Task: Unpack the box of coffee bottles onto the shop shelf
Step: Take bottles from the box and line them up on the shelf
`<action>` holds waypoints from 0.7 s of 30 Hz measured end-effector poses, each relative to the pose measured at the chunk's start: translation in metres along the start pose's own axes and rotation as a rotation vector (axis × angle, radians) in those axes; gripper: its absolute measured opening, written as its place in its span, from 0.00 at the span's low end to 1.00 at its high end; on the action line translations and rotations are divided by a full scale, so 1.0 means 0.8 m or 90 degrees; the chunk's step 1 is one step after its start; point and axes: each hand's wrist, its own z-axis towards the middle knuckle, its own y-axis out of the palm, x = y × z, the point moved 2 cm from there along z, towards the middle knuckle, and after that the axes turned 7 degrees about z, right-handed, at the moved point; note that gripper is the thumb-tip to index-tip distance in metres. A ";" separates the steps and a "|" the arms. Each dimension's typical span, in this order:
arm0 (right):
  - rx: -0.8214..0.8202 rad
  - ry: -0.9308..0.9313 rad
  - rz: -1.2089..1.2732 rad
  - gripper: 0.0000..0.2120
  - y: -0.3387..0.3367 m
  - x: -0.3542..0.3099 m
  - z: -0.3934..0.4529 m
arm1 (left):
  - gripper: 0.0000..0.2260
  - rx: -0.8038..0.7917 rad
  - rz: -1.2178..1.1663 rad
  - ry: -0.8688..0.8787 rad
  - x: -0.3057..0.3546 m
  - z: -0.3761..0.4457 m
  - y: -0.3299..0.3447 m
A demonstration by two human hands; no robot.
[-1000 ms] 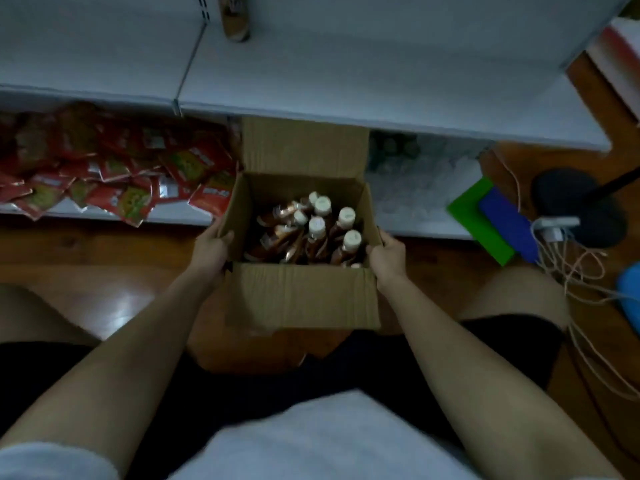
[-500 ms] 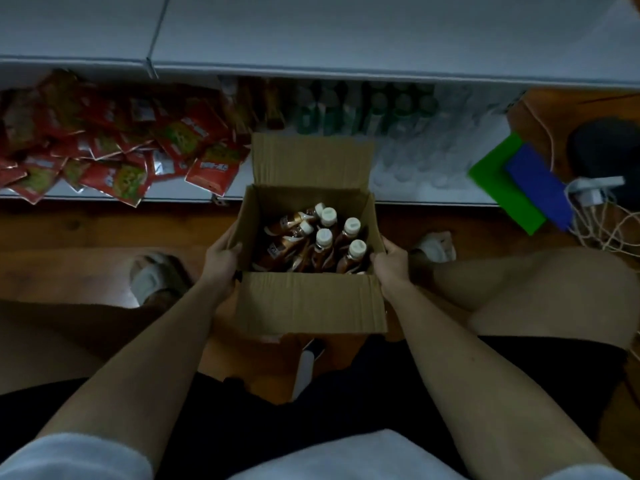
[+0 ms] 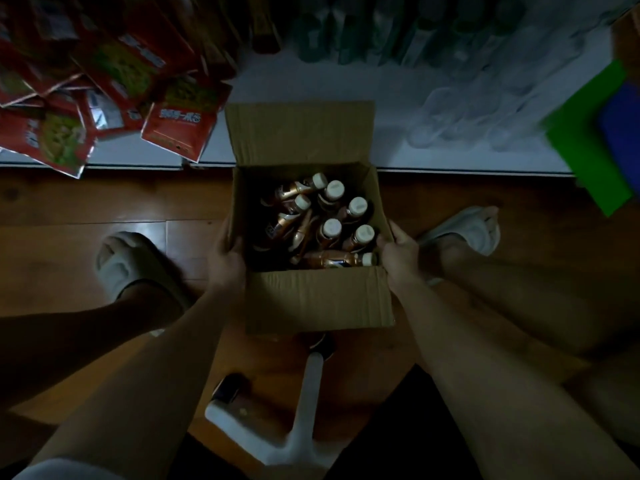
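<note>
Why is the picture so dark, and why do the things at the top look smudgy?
Head view: the light is dim, so the coffee bottles in the cardboard box show mostly by their pale caps; the wooden floor catches a soft glare; the green board and clear bottles on the shelf look blurred; the wide lens bends the edges.

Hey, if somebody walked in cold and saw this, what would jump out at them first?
Most likely the open cardboard box in the middle, on the wooden floor, gripped at its sides by the left hand and the right hand. Inside it are white-capped coffee bottles, some upright, some lying over. Next, the red snack packets heaped on the low white shelf at upper left.
</note>
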 end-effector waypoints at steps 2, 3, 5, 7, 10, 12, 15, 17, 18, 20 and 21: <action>-0.007 -0.028 -0.034 0.19 0.000 -0.008 0.003 | 0.21 0.021 0.051 0.015 -0.003 0.001 0.004; -0.015 -0.038 -0.071 0.20 0.001 -0.009 0.004 | 0.21 0.035 0.084 0.020 -0.002 0.001 0.004; -0.038 -0.040 -0.174 0.21 0.000 -0.006 0.010 | 0.21 0.033 0.160 0.039 0.004 -0.001 0.007; -0.077 -0.005 -0.249 0.19 -0.003 -0.004 0.019 | 0.20 0.001 0.209 0.020 0.017 -0.007 0.009; -0.125 0.000 -0.357 0.22 -0.003 -0.048 0.006 | 0.19 -0.056 0.268 0.036 0.054 -0.015 0.007; -0.099 -0.067 -0.404 0.24 -0.004 -0.094 -0.013 | 0.20 0.020 0.345 0.084 0.078 -0.014 -0.001; -0.058 -0.171 -0.433 0.14 -0.001 -0.140 -0.032 | 0.18 0.111 0.449 0.228 0.112 -0.019 0.010; -0.076 -0.190 -0.444 0.07 0.004 -0.142 -0.040 | 0.18 0.009 0.461 0.287 0.127 -0.034 0.042; -0.096 -0.190 -0.452 0.06 0.006 -0.134 -0.045 | 0.18 -0.062 0.465 0.295 0.128 -0.043 0.061; -0.134 -0.193 -0.471 0.07 0.008 -0.113 -0.064 | 0.18 -0.155 0.482 0.284 0.114 -0.054 0.093; -0.143 -0.189 -0.471 0.10 0.009 -0.101 -0.072 | 0.19 -0.166 0.486 0.277 0.104 -0.055 0.105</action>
